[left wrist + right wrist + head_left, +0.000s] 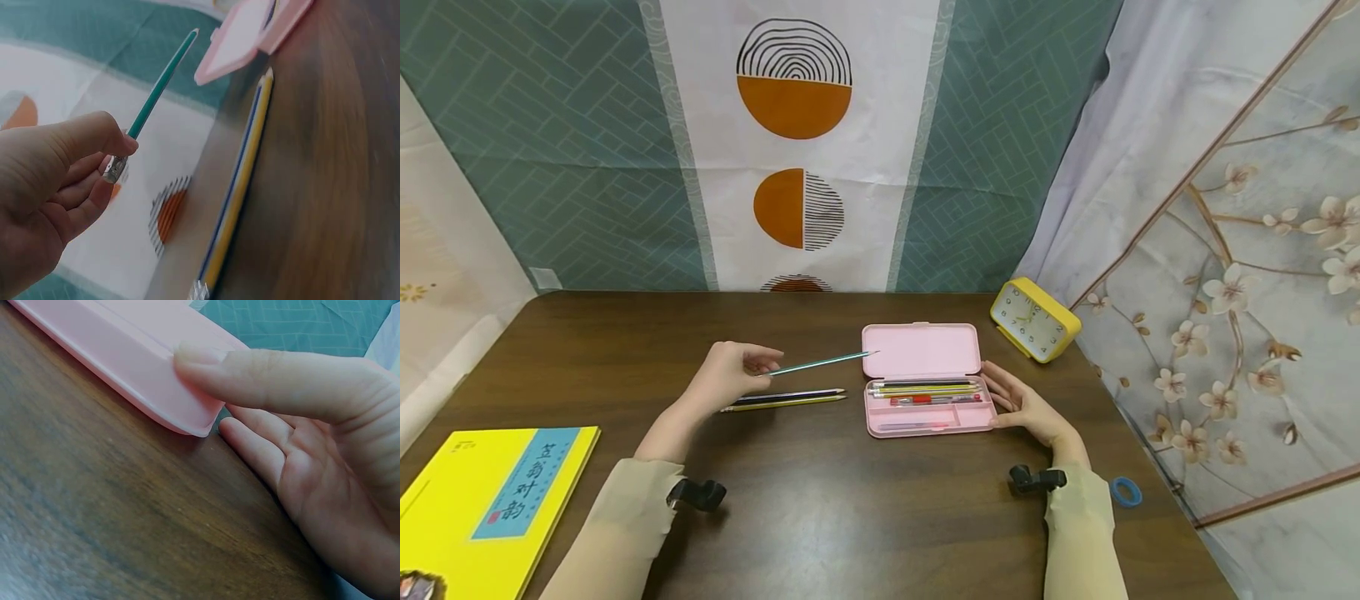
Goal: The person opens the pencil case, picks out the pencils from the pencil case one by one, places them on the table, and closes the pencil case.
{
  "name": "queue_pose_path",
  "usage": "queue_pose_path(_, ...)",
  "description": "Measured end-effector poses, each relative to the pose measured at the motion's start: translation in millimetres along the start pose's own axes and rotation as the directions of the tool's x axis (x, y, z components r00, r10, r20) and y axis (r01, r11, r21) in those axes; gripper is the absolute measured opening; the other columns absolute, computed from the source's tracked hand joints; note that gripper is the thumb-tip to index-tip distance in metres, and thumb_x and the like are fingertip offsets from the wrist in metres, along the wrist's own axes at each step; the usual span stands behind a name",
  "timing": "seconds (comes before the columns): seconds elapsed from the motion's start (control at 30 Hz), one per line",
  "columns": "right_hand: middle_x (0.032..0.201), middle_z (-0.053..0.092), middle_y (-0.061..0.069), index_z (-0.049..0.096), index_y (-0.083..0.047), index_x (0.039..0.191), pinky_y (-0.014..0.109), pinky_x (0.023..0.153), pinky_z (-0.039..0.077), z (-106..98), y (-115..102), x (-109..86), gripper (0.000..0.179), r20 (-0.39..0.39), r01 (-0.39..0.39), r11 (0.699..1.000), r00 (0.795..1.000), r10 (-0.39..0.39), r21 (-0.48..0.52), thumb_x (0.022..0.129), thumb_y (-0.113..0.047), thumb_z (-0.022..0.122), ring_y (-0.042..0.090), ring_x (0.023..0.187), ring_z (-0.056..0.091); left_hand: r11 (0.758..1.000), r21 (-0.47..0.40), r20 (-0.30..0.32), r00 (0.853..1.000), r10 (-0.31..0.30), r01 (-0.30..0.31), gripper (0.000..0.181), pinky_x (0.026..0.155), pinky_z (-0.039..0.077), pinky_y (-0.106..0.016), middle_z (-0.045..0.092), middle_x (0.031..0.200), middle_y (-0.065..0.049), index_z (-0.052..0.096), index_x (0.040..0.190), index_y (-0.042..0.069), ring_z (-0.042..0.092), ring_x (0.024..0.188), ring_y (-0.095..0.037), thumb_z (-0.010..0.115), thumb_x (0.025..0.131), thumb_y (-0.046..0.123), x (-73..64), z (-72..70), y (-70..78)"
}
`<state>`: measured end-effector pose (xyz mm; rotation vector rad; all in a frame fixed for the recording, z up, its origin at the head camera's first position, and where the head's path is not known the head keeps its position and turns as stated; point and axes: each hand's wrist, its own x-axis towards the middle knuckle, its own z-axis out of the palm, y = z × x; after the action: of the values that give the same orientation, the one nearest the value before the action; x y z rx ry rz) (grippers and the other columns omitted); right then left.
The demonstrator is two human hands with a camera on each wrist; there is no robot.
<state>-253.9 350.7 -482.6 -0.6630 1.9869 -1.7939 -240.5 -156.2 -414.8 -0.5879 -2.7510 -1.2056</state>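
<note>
My left hand (727, 373) pinches a green pencil (823, 362) near its metal-and-eraser end, between thumb and fingers. The sharpened tip points right and overlaps the raised lid of the pink pencil case (921, 350) in the head view. Below that hand, a dark blue pencil (240, 165) and a yellow pencil (247, 181) lie side by side on the table. At the case's right end, my right hand (1030, 410) holds it, thumb (250, 378) on the front corner and fingers along the side. Several pencils (925, 387) and a red pen (934, 400) lie inside the case.
A yellow alarm clock (1036, 320) stands behind the right hand. Near the right sleeve lies a blue ring (1125, 492), perhaps a tape roll. The yellow book (445, 492) occupies the table's left front. Patterned cloth (880, 150) hangs behind the brown table (850, 517).
</note>
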Motion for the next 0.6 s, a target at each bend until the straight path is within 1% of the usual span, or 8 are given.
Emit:
queue_pose_path(0.13,0.162,-0.003,0.024,0.004,0.002,0.155,0.013,0.105,0.037,0,0,0.4,0.103,-0.004,-0.012,1.0,1.0,0.012,-0.003,0.079,0.007,0.073,-0.008,0.137,0.032,0.999,-0.006,0.013,0.999,-0.038,0.038,0.034,0.067,0.052,-0.023,0.075,0.088,-0.009,0.071,0.112,-0.003,0.066,0.08,-0.019,0.066,0.079,-0.005,-9.6,-4.0,-12.1)
queue_pose_path(0.27,0.161,-0.004,0.025,0.004,0.002,0.155,0.014,0.105,0.037,0,0,0.3,0.103,0.0,-0.005,1.0,1.0,0.005,-0.003,0.079,0.007,0.073,-0.009,0.136,0.033,0.999,-0.003,0.029,0.998,-0.054,0.054,0.034,0.067,0.052,-0.023,0.075,0.088,-0.009,0.071,0.112,-0.003,0.066,0.08,-0.018,0.066,0.079,-0.005,-17.9,-5.1,-21.7)
queue_pose_path(0.4,0.161,-0.004,0.026,0.004,0.003,0.155,0.014,0.105,0.037,0,0,0.3,0.102,0.004,0.006,1.0,1.0,-0.006,-0.005,0.08,0.007,0.072,-0.009,0.136,0.033,0.998,-0.002,0.04,0.997,-0.064,0.065,0.034,0.066,0.051,-0.023,0.075,0.087,-0.007,0.071,0.112,-0.003,0.066,0.079,-0.017,0.066,0.079,-0.006,-21.8,-4.5,-28.6)
queue_pose_path(0.6,0.162,-0.003,0.024,0.005,0.001,0.156,0.013,0.105,0.036,0,-1,0.2,0.102,-0.012,-0.018,1.0,1.0,0.018,-0.016,0.079,0.007,0.073,-0.009,0.137,0.032,0.997,-0.016,0.063,0.996,-0.07,0.071,0.033,0.064,0.051,-0.023,0.075,0.086,-0.005,0.072,0.11,-0.003,0.066,0.077,-0.014,0.066,0.078,-0.007,-25.4,-3.0,-34.5)
